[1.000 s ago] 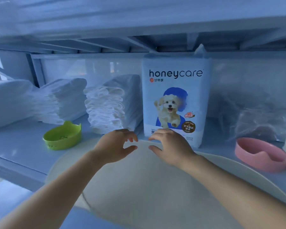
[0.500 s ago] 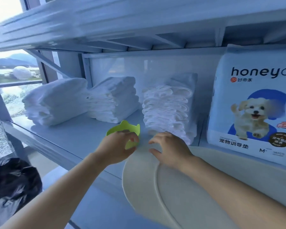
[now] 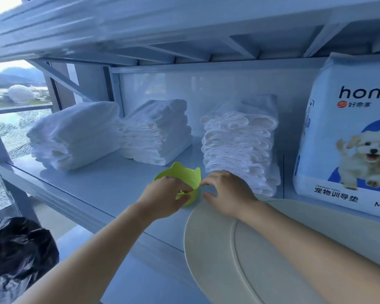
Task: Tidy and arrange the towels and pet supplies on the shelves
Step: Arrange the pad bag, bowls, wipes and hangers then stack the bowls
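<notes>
A small green cat-eared pet bowl (image 3: 185, 175) stands on the pale blue shelf (image 3: 97, 183). My left hand (image 3: 162, 195) grips the bowl's near rim, fingers curled over the edge and thumb on the outer wall. Just right of the bowl hovers my right hand (image 3: 225, 194), fingers spread and relaxed, with its fingertips close to the bowl's side; contact cannot be told. Three stacks of folded white towels line the back: left (image 3: 72, 133), middle (image 3: 156, 130), right (image 3: 239, 145). A honeycare pet pad pack (image 3: 347, 137) stands at far right.
A large round cream tray (image 3: 215, 255) lies on the shelf under my right forearm and overhangs the front edge. A black plastic bag (image 3: 18, 255) sits low at the left. The upper shelf (image 3: 162, 25) hangs close overhead. A window is at far left.
The view has swung left, away from the pet pad pack. Both hands moved from the cream tray's far rim to the green bowl, and my left hand has taken hold of its rim.
</notes>
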### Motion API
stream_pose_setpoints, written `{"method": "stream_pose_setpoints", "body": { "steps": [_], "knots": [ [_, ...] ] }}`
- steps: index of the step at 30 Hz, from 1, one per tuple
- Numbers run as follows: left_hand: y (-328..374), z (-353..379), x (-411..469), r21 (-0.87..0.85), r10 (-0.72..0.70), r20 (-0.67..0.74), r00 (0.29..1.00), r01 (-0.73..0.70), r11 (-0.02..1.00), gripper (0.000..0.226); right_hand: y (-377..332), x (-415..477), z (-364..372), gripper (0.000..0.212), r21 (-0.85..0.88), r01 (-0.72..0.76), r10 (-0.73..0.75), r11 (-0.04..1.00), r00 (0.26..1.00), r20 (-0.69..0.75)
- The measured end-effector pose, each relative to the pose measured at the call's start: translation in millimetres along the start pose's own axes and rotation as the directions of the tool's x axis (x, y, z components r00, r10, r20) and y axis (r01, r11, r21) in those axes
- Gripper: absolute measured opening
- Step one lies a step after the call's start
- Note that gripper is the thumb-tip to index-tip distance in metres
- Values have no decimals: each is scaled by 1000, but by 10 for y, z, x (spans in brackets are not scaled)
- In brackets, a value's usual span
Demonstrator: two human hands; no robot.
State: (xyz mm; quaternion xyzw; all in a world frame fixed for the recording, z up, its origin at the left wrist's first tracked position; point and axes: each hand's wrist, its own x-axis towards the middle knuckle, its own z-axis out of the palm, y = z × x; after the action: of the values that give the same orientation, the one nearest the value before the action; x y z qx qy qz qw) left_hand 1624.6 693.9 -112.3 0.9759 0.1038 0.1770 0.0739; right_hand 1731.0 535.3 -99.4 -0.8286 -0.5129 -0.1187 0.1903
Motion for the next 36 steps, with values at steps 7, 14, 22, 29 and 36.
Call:
{"method": "stream_pose_setpoints", "body": {
  "steps": [7, 14, 22, 29, 36],
  "knots": [
    [-111, -91, -7, 58, 21, 53, 998, -24, 998, 24, -67, 105, 11, 38, 7, 22, -22, 1000, 999, -27],
    [-424, -291, -43, 206, -70, 96, 993, 49, 977, 34, -23, 132, 5, 46, -17, 6, -7, 1000, 999, -42],
    [-72, -176, 144, 150, -4, 74, 997, -7, 989, 28, 64, 161, -23, 45, -40, -8, 7, 999, 1000, -29],
    [-66, -112, 146, 96, -36, 74, 997, 29, 995, 36, 142, 176, -19, 44, -31, -21, 20, 999, 1000, -5],
    [-298, -213, -101, -54, 25, 113, 993, -19, 998, 32, 32, 198, 101, 45, -4, 26, -26, 1000, 999, 24]
  ]
}}
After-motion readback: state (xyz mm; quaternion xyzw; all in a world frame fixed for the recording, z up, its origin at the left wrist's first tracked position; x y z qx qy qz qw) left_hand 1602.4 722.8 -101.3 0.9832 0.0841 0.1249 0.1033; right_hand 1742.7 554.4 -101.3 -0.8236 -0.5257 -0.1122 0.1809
